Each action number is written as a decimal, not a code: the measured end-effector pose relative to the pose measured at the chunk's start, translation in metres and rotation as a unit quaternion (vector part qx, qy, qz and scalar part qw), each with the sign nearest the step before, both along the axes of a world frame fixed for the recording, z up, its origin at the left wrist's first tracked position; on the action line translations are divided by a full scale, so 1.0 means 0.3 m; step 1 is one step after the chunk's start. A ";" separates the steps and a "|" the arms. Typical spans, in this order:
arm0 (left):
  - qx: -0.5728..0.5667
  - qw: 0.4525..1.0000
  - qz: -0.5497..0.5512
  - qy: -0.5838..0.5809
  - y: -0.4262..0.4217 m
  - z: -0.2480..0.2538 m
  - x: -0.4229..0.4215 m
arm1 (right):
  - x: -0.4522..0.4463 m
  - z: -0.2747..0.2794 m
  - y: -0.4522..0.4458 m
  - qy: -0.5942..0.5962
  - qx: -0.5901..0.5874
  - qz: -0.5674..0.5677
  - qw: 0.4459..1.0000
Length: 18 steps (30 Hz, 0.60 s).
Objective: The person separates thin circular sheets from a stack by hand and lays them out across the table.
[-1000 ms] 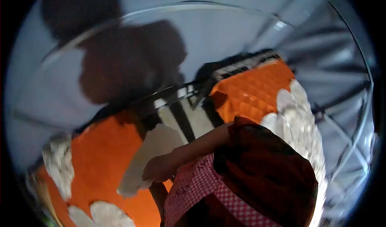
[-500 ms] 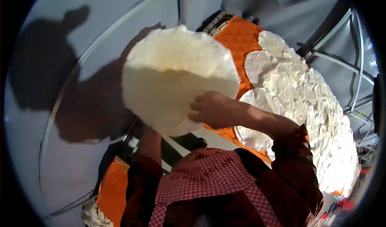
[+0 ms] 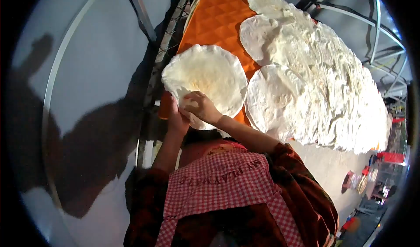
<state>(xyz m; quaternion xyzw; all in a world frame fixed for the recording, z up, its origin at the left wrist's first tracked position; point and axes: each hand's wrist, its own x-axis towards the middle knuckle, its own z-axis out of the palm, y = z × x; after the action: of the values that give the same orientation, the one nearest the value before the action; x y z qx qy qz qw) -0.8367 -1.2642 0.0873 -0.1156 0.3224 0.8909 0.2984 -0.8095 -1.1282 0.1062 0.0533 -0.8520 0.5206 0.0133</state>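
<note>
A round, thin white sheet of dough [image 3: 210,72] lies mostly over the orange quilted cloth [image 3: 218,15], its near edge in my hands. My left hand [image 3: 177,118] is at its lower left edge, fingers pressed against the rim. Beside it, my right hand [image 3: 201,108] is closed on the sheet's near part, with fingertips bent down onto the surface. Right of the sheet, another round white sheet [image 3: 273,100] rests at the border of a large spread of overlapping white sheets [image 3: 323,85].
A grey wall with a curved metal pole [image 3: 65,50] stands at the left, carrying dark shadows. Metal frame bars [image 3: 376,26] cross the upper right. Along the cloth's left side runs a dark lattice edge [image 3: 168,39]. Red items [image 3: 391,157] lie far right.
The view has swung right. The round sheet, held up in front of the grey wall half a second ago, is now down at the orange cloth. Both hands have come together at its near edge.
</note>
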 end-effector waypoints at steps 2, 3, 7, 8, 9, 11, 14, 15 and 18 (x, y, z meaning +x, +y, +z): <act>0.034 0.999 -0.035 0.011 -0.022 -0.003 -0.010 | -0.007 -0.012 -0.009 0.018 0.018 -0.005 1.000; 0.021 0.998 -0.045 0.029 -0.034 0.015 -0.012 | -0.002 -0.028 -0.020 0.034 0.024 -0.032 0.999; 0.048 0.993 -0.097 0.036 -0.079 0.056 -0.032 | 0.002 0.000 -0.112 0.086 0.178 -0.136 0.971; 0.077 0.990 -0.113 0.022 -0.076 0.052 -0.041 | -0.015 0.025 -0.106 0.025 0.180 -0.120 0.976; 0.118 0.984 -0.133 0.001 -0.086 0.015 -0.056 | -0.055 0.049 -0.081 -0.034 0.181 -0.103 0.977; 0.122 0.981 -0.150 -0.029 -0.110 -0.054 -0.066 | -0.173 0.053 -0.011 -0.130 0.229 -0.096 0.960; 0.090 0.984 -0.144 -0.060 -0.097 -0.006 -0.077 | -0.363 0.126 0.177 0.001 0.417 -0.074 0.906; 0.116 0.980 -0.146 -0.065 -0.097 -0.018 -0.084 | -0.369 0.390 0.181 0.021 0.413 -0.035 0.910; 0.194 0.967 -0.133 -0.095 -0.070 -0.036 -0.126 | -0.337 0.654 0.186 0.202 0.413 0.002 0.888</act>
<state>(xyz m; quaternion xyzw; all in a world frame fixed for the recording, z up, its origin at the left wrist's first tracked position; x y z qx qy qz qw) -0.8746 -1.2853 0.0766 -0.0960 0.1263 0.8736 0.4601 -0.9105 -1.0725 0.3022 0.1598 -0.9688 0.0995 0.1610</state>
